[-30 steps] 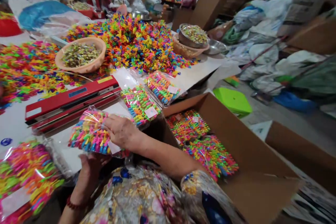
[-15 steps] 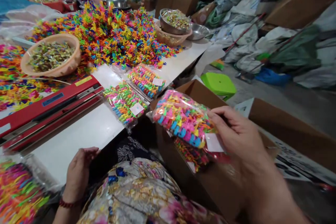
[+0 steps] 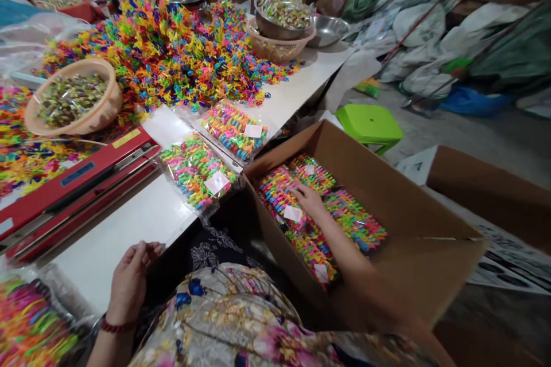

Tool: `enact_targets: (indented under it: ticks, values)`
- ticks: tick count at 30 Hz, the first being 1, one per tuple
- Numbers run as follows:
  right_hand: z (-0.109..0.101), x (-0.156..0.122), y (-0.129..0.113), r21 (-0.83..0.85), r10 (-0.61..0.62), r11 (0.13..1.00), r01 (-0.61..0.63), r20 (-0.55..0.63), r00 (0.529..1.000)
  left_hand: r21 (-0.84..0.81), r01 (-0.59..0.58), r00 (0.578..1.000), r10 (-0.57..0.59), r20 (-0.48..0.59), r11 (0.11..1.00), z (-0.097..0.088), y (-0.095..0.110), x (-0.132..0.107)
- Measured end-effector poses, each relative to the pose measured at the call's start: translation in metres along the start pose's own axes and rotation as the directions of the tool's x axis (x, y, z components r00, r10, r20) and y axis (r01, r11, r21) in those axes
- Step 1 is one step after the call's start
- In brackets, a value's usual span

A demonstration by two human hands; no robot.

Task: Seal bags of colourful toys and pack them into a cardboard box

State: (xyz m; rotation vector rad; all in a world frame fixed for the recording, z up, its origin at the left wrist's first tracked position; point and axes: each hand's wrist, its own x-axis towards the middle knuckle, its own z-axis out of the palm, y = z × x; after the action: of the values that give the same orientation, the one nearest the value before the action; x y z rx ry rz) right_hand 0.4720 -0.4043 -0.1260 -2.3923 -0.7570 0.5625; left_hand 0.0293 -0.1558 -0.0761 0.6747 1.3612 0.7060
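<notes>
Packing step: a sealed packet of coloured plastic pieces goes down into the cardboard carton.

The right hand (image 3: 308, 199) reaches into the cardboard carton (image 3: 413, 206) beside the desk (image 3: 142, 223), fingers spread flat on a labelled packet (image 3: 282, 195) that lies on the top layer; it presses the packet and does not appear to grip it. More filled packets lie around it in the carton. The left hand (image 3: 129, 281) rests loosely curled at the desk edge, holding nothing. Two sealed packets (image 3: 196, 167) wait on the desk near the red heat sealer (image 3: 73, 178), with a loose heap of coloured pieces (image 3: 172, 51) behind. In my judgement the placing is nearly complete; the next move calls for lifting the right hand clear and taking the nearest desk packet.
</notes>
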Motion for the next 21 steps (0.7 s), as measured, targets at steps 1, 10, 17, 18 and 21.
enact_targets:
  ticks: [1,10,17,18,21]
  values:
    - [0.014,0.003,0.001,0.036,0.002,0.999,-0.003,0.011,1.000,0.013,0.004,1.000,-0.004,-0.008,1.000,0.001,0.000,0.000]
    - [0.068,0.010,-0.002,-0.177,-0.101,0.975,0.136,0.195,0.976,0.160,0.036,0.999,-0.031,-0.033,0.986,0.007,0.000,0.005]
    - [-0.025,0.064,-0.141,-0.311,-0.589,0.806,0.504,-0.333,0.737,0.207,0.032,0.999,-0.029,-0.018,0.978,0.014,0.001,0.004]
    - [-0.031,0.078,-0.166,-0.337,-0.607,0.791,0.510,-0.337,0.719,0.207,0.025,0.999,-0.021,-0.025,0.978,0.016,0.001,0.003]
    - [-0.034,0.121,-0.228,-0.422,-0.526,0.813,0.400,-0.239,0.816,0.178,0.010,0.999,-0.001,-0.051,0.984,0.020,0.000,0.002]
